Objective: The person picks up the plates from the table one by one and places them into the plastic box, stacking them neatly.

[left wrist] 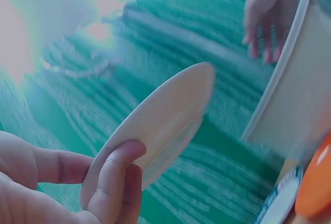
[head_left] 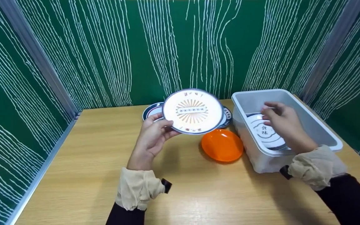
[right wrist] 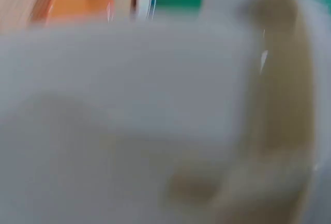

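With the bin (head_left: 270, 163) taken as reference, the white plate (head_left: 192, 111) was raised above the desk (head_left: 105, 156) to the bin's left, its sunburst-printed face tilted toward the head camera; the left grip (head_left: 151, 136) pinched the plate's near-left rim between thumb and fingers; the right grip (head_left: 283, 122) was positioned over the bin's interior, fingers apart from one another and holding nothing; below it, inside the bin, lay stacked plates (head_left: 262, 134), the uppermost bearing two dark characters; the orange plate (head_left: 222, 146) rested on the desk just beside the bin's left wall; dark-rimmed dishware (head_left: 155, 110), partly hidden behind the white plate, lay farther left of the bin, and whether it was one piece or two could not be determined.
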The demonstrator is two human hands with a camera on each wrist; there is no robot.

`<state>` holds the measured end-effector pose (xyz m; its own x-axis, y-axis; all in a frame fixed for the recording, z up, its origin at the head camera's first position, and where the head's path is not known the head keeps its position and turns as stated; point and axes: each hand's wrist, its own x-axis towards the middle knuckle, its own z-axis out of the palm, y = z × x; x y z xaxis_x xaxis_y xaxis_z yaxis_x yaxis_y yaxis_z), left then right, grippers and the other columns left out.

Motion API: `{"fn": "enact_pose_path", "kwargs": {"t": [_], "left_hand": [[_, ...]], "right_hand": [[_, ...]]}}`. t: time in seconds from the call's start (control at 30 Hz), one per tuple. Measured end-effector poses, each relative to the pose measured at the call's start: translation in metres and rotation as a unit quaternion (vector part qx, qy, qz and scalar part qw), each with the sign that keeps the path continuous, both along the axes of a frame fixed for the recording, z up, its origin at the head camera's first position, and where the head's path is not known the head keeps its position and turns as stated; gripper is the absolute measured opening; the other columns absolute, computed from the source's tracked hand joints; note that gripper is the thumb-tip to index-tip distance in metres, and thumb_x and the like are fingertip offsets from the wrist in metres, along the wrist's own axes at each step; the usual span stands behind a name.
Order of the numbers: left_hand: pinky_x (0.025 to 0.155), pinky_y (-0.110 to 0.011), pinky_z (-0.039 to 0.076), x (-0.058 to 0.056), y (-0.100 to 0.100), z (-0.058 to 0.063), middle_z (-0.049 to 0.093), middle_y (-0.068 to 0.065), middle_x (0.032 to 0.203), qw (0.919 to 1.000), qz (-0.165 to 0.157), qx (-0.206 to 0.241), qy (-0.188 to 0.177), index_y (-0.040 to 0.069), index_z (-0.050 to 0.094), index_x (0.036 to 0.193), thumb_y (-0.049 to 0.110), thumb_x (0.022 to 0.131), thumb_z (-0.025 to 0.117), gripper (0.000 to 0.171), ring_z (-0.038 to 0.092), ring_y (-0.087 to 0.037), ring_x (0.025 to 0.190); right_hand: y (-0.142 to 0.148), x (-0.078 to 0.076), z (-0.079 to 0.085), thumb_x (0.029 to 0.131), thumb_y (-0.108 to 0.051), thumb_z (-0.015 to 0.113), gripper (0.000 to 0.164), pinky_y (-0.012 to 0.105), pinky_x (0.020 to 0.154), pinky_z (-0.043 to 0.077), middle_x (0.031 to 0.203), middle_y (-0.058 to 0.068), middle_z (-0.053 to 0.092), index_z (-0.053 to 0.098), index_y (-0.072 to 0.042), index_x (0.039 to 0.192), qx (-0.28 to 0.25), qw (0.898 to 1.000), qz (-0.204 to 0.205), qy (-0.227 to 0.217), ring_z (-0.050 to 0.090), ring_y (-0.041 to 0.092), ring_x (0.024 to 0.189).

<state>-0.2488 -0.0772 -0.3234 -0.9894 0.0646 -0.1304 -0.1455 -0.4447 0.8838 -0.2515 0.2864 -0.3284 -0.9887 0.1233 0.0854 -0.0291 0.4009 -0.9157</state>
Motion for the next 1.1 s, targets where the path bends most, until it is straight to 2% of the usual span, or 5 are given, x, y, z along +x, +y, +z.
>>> {"fn": "enact_pose_path", "kwargs": {"t": [0.13,0.23,0.5,0.77,1.1], "left_hand": [[0.085,-0.042,0.061,0.013,0.017,0.005,0.059,-0.025,0.128,0.9991,-0.022,0.037,0.005,0.002,0.036,0.14,-0.013,0.094,0.055,0.052,0.068,-0.031,0.094],[0.084,-0.043,0.061,0.019,0.028,0.006,0.058,-0.026,0.13,0.998,-0.04,0.05,0.006,0.003,0.032,0.139,-0.015,0.093,0.055,0.054,0.07,-0.031,0.091],[0.085,-0.042,0.061,0.026,0.046,0.002,0.06,-0.022,0.13,0.9968,-0.065,0.043,-0.02,0.006,0.033,0.141,-0.011,0.095,0.061,0.057,0.07,-0.031,0.095],[0.087,-0.042,0.061,0.021,0.057,-0.012,0.064,-0.02,0.124,0.9959,-0.079,0.032,-0.031,0.009,0.038,0.137,-0.004,0.095,0.067,0.053,0.071,-0.032,0.1],[0.091,-0.036,0.06,0.0,0.062,-0.034,0.065,-0.015,0.111,0.9933,-0.094,-0.06,-0.032,0.002,0.059,0.12,0.004,0.099,0.065,0.022,0.067,-0.024,0.089]], "right_hand": [[-0.026,0.011,0.009,0.109,-0.044,0.042,0.065,0.022,0.092,0.056,0.135,0.023,0.053,0.035,0.002,0.155,-0.034,0.998,0.058,0.003,0.062,0.02,0.11],[-0.046,0.018,0.013,0.107,-0.05,0.042,0.07,0.029,0.096,0.056,0.132,0.022,0.053,0.033,0.002,0.154,-0.099,0.99,0.093,-0.038,0.063,0.024,0.111],[-0.068,0.03,0.019,0.113,-0.027,0.034,0.041,0.025,0.084,0.057,0.125,0.011,0.054,0.034,-0.002,0.146,-0.277,0.95,0.086,-0.119,0.06,0.016,0.096],[-0.056,0.032,0.015,0.113,-0.025,0.031,0.045,0.021,0.071,0.051,0.124,0.01,0.054,0.028,-0.005,0.152,-0.274,0.952,0.073,-0.119,0.057,0.015,0.089],[-0.025,0.023,0.011,0.113,-0.029,0.029,0.041,0.021,0.07,0.054,0.12,0.006,0.054,0.031,-0.01,0.15,-0.348,0.933,0.029,-0.091,0.06,0.012,0.089]]}}
